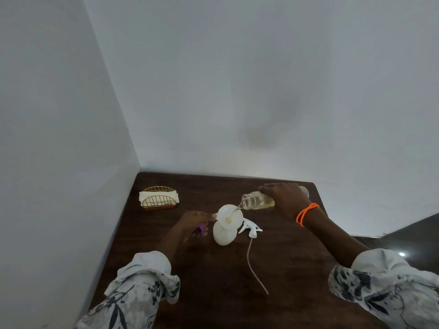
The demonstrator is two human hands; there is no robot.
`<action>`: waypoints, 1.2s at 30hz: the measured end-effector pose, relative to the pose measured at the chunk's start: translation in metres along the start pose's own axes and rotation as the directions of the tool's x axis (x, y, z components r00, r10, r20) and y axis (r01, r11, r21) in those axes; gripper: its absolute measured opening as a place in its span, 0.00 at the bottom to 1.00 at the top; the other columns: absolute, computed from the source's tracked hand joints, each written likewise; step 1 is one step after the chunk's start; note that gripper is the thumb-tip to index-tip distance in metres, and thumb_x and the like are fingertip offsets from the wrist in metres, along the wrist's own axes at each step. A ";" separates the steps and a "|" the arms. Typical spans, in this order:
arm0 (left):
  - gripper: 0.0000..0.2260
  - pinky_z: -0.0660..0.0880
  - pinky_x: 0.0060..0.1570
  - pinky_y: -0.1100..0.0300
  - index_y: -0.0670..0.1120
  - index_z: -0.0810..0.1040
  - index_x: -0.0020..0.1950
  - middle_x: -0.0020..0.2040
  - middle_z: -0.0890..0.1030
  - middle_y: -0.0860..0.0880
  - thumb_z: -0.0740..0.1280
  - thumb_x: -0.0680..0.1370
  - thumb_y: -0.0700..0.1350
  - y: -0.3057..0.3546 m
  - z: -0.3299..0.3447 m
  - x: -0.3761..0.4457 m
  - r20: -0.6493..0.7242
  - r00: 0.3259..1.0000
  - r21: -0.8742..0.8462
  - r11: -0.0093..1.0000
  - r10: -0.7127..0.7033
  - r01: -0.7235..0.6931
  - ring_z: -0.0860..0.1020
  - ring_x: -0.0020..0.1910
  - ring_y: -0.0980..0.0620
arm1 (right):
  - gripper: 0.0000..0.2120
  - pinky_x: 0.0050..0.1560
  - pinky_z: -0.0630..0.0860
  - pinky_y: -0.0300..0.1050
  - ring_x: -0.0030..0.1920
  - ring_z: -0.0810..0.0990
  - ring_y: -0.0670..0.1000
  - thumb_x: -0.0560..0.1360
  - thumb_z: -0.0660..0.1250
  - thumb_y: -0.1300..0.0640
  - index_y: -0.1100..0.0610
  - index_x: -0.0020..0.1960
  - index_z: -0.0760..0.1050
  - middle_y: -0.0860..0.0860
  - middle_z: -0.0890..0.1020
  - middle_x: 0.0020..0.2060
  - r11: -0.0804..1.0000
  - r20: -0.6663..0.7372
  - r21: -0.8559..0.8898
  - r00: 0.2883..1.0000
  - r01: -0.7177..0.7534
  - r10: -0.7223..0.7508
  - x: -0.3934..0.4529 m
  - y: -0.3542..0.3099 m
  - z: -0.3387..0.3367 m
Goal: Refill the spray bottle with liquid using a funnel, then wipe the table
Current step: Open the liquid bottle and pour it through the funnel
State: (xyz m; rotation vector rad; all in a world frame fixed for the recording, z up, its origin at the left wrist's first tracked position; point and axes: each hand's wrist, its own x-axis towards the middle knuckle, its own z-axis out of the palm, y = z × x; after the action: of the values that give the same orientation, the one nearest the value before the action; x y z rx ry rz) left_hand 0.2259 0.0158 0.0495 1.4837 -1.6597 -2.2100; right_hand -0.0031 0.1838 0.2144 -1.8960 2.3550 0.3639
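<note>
A white spray bottle (224, 234) stands upright in the middle of the dark wooden table (285, 269), with a white funnel (230, 216) set in its neck. My right hand (285, 200) grips a clear bottle (257, 200) of yellowish liquid, tipped on its side, and a thin stream runs from its mouth into the funnel. My left hand (194, 222) pinches the funnel's left rim and also holds a small purple cap (200, 228) in its curled fingers. The white spray head (250, 227) with its long tube (254, 269) lies on the table right of the bottle.
A gold wire holder (158, 198) with white napkins stands at the table's back left, near the wall corner. White walls close off the left and back. The table's right edge drops to a dark floor (403, 236).
</note>
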 end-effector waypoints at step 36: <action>0.16 0.80 0.53 0.46 0.40 0.86 0.52 0.40 0.84 0.43 0.80 0.72 0.50 -0.005 -0.001 -0.004 0.019 1.000 -0.020 1.000 0.005 -0.005 0.81 0.40 0.45 | 0.28 0.46 0.82 0.53 0.57 0.83 0.54 0.72 0.72 0.53 0.46 0.71 0.72 0.46 0.82 0.61 0.999 -0.060 -0.022 0.998 0.030 -0.031 0.007 0.008 0.014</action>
State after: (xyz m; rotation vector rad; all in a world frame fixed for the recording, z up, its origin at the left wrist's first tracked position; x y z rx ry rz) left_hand 0.2312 0.0187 0.0483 1.4565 -1.6406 -2.2383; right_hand -0.0139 0.1821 0.2001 -1.9772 2.3655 0.3356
